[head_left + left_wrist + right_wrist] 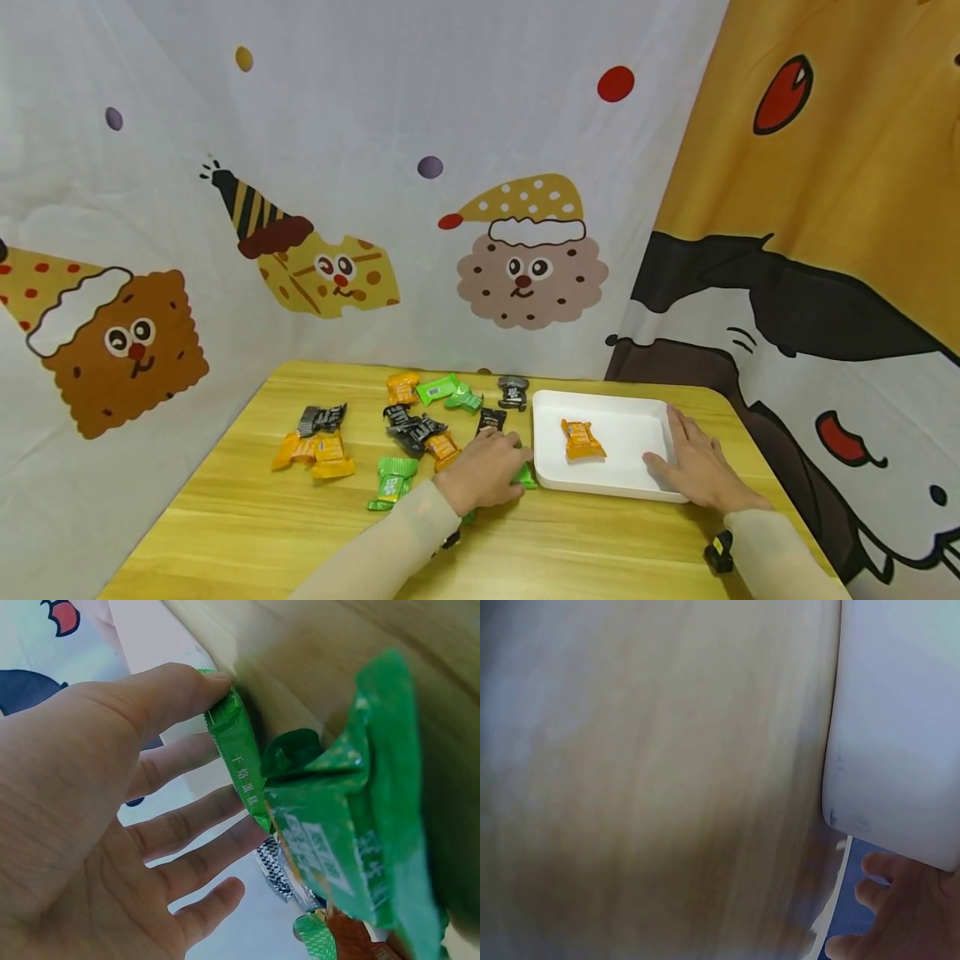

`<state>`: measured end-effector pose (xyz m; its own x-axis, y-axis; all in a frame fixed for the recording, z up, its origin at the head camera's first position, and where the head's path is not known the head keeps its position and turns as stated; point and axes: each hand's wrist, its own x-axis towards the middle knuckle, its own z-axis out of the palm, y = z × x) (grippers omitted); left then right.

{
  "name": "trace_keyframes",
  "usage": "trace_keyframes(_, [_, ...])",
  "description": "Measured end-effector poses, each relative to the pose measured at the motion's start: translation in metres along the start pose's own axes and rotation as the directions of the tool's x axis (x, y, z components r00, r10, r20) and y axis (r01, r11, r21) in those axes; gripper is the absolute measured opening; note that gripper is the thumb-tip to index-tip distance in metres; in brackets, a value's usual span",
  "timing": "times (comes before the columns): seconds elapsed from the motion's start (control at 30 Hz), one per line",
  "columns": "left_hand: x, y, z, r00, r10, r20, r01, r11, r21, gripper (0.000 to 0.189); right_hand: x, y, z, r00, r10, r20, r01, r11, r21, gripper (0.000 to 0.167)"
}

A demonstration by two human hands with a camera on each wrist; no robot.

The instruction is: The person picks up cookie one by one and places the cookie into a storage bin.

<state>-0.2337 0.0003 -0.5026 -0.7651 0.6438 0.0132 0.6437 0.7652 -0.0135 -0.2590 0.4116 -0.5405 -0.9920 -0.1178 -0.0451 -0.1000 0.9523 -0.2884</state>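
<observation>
From my remote station I see the left hand (483,468) down by the tabletop, just left of a shallow white rectangular tray with rounded corners (618,477). In the left wrist view its thumb and fingers pinch a slim green glossy-wrapped packet (238,757), and its little finger stands free. A bulkier green wrapped packet with a pale label (330,832) sits close to that camera.

My right hand (705,467) grips the tray's right wall, thumb reaching inside over the rim and fingers outside. One orange twist-ended wrapped sweet (581,440) lies in the tray, left of the thumb.

A small black packet (491,419) lies just beyond the left hand, and a black-and-silver striped packet (513,393) is near the tray's far left corner. More orange, black and green packets (393,482) lie farther left across the yellow wood-grain table (240,533), before a cartoon-printed cloth (352,100).
</observation>
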Motion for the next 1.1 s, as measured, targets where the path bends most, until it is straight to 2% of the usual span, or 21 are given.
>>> trace_keyframes(0.23, [0.000, -0.003, -0.003, 0.999, -0.008, -0.032, 0.008, 1.000, -0.015, 0.046, 0.000, 0.001, 0.000, 1.000, -0.010, -0.009, 0.010, 1.000, 0.002, 0.124])
trace_keyframes(0.5, [-0.004, -0.004, -0.012, 0.999, -0.013, -0.041, 0.012, 0.999, -0.035, 0.044, 0.001, 0.001, 0.001, 1.000, 0.001, -0.013, 0.000, 1.000, 0.013, 0.123])
trace_keyframes(0.73, [-0.006, -0.008, -0.019, 0.997, -0.013, -0.080, 0.011, 1.000, -0.026, 0.039, 0.002, 0.000, 0.001, 1.000, 0.015, -0.021, -0.015, 1.000, 0.004, 0.121])
trace_keyframes(1.1, [-0.008, -0.012, -0.025, 0.995, -0.023, -0.099, 0.019, 0.999, -0.039, 0.040, 0.001, 0.001, 0.002, 1.000, 0.008, -0.016, -0.007, 1.000, 0.023, 0.121])
